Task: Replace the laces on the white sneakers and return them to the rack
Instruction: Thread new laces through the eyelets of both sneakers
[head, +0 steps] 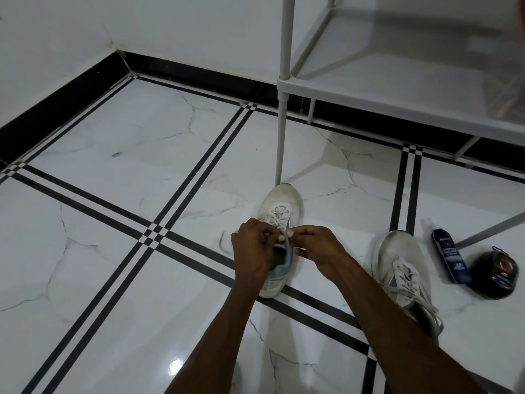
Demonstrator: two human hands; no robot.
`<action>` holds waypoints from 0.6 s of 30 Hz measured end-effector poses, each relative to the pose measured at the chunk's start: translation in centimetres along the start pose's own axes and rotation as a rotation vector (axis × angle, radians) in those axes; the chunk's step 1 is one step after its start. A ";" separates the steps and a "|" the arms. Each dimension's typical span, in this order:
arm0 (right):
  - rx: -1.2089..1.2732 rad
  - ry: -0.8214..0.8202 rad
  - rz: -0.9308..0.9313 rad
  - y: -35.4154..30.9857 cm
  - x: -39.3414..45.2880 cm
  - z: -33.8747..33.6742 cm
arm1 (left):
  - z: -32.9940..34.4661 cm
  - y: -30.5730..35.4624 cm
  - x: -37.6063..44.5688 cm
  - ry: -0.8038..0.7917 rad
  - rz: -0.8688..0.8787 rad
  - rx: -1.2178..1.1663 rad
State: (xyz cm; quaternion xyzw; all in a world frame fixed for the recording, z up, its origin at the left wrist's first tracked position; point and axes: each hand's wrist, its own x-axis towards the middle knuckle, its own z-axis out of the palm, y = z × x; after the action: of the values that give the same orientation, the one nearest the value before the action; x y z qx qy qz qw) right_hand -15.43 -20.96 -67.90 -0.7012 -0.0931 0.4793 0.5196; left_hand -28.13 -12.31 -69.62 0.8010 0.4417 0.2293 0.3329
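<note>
Glossy white marble-look floor (119,155), grey veins, thin black double stripes crossing in a grid; black skirting along the white walls. White rack (397,89) at upper right: round tube legs, flat pale shelf, one leg coming down to the floor right at the toe of the nearer sneaker.

Left sneaker (279,223) sits centre frame on the floor, toe pointing away, toe cap touching or just beside the rack leg. White smooth upper, scuffed and greyish at the toe, grey-blue panel at the side, grey padded collar, thick white sole. Flat white lace (277,216) runs crisscross through its eyelets; a loose end trails onto the floor at the shoe's left.

Second sneaker (403,271) lies well apart to the right, partly behind the right forearm, same make, laced, loose lace loops spilling at the heel end.

Left hand (254,248) curled over the shoe opening, fingers pinching the lace at the top eyelets. Right hand (315,244) pinching the same lace between thumb and fingertips, just beside the left hand.

Dark round pouch-like thing (493,275) with red mark, far right on the floor. Beside it a dark blue cylindrical cleaner bottle (450,255), lying down, white print.
</note>
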 end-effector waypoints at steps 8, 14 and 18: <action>-0.053 0.022 0.037 -0.4 0.3 0.0 | 0.1 0.8 -3.1 -0.021 0.153 0.176; -0.785 0.791 -0.011 0.2 0.8 -6.6 | 0.3 0.9 -3.5 0.011 0.050 0.112; -0.555 0.606 -0.522 0.5 1.0 -4.4 | 0.6 1.0 -3.3 0.007 0.039 0.120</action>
State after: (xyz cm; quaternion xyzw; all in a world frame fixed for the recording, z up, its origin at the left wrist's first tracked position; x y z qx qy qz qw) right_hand -11.71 -23.36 -68.88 -0.8746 -0.2347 0.0645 0.4193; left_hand -28.82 -15.75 -69.50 0.8271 0.4402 0.2114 0.2781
